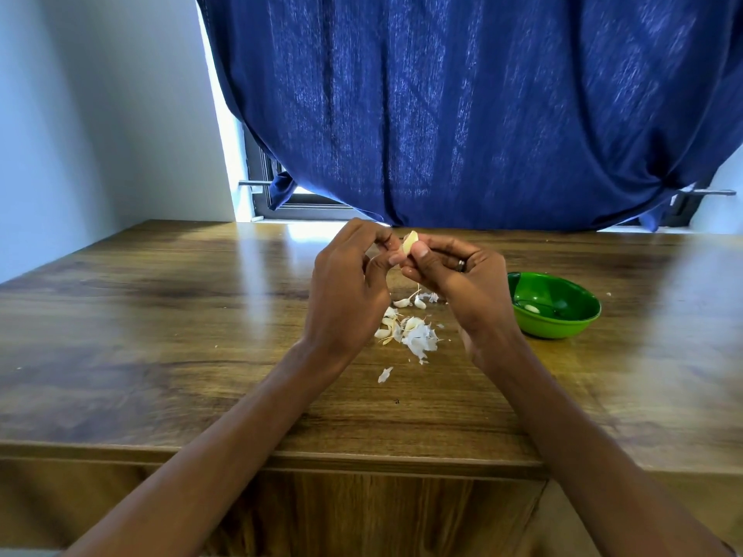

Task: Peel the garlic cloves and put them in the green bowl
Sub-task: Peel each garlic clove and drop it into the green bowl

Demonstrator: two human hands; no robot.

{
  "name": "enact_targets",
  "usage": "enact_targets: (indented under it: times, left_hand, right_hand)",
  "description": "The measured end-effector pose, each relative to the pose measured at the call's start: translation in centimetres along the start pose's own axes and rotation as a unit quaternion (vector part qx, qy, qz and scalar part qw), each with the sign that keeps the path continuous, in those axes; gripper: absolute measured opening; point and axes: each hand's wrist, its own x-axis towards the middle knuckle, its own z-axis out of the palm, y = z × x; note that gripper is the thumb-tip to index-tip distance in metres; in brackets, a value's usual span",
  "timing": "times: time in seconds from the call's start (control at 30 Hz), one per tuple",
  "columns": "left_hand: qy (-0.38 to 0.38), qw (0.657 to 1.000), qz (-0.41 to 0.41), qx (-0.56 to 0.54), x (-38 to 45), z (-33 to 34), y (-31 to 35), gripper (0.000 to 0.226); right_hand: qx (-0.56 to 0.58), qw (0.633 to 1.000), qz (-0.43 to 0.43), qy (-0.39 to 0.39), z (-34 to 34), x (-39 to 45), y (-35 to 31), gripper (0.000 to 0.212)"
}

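I see both hands up over the tabletop point(161, 315): right hand point(462, 283) pinching garlic clove point(410, 242), left hand point(349, 287) apparently pinching skin loose; green bowl point(563, 329) right.

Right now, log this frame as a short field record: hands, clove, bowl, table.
left hand: pinches the held clove
right hand: pinches the same clove, ring on one finger
held clove: raised above the table, between both hands
green bowl: on the table beside the right hand, one peeled clove inside
table: wooden, pile of skins and cloves below the hands
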Motion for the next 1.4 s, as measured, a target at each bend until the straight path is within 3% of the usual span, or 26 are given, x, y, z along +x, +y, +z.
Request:
enact_targets:
  times: [0.27, 0.43, 0.63, 1.0, 1.17, 1.3, 1.4]
  left_hand:
    - [-0.009, 1.0, 0.023, 0.008, -0.08, -0.03, 0.17, 0.006]
    - [-0.009, 0.999, 0.01, 0.036, -0.12, -0.05, -0.08, 0.015]
    - [-0.016, 0.997, -0.014, 0.07, -0.29, -0.14, -0.17, 0.009]
    - [-0.065, 0.992, -0.017, 0.103, -0.39, -0.47, 0.18, 0.024]
    - [-0.064, 0.993, -0.031, 0.089, -0.27, -0.6, 0.05, 0.004]
    - [-0.07, 0.992, -0.044, 0.1, -0.19, -0.68, -0.46, 0.023]
    - [-0.053, 0.994, -0.06, 0.078, -0.21, -0.56, -0.24, 0.017]
  right_hand:
    - [0.079, 0.996, 0.034, 0.012, -0.08, 0.15, -0.28, 0.011]
    - [0.102, 0.994, 0.035, 0.019, -0.35, 0.34, -0.12, 0.014]
    - [0.122, 0.992, 0.031, 0.024, -0.51, 0.33, -0.26, 0.018]
    - [0.049, 0.999, 0.01, 0.001, -0.56, 0.42, 0.05, 0.02]
    - [0.017, 0.999, -0.029, 0.011, -0.58, 0.42, 0.07, 0.017]
    - [-0.026, 0.998, -0.049, 0.023, -0.58, 0.49, 0.17, 0.018]
    - [-0.061, 0.996, -0.06, 0.031, -0.65, 0.46, 0.31, 0.018]
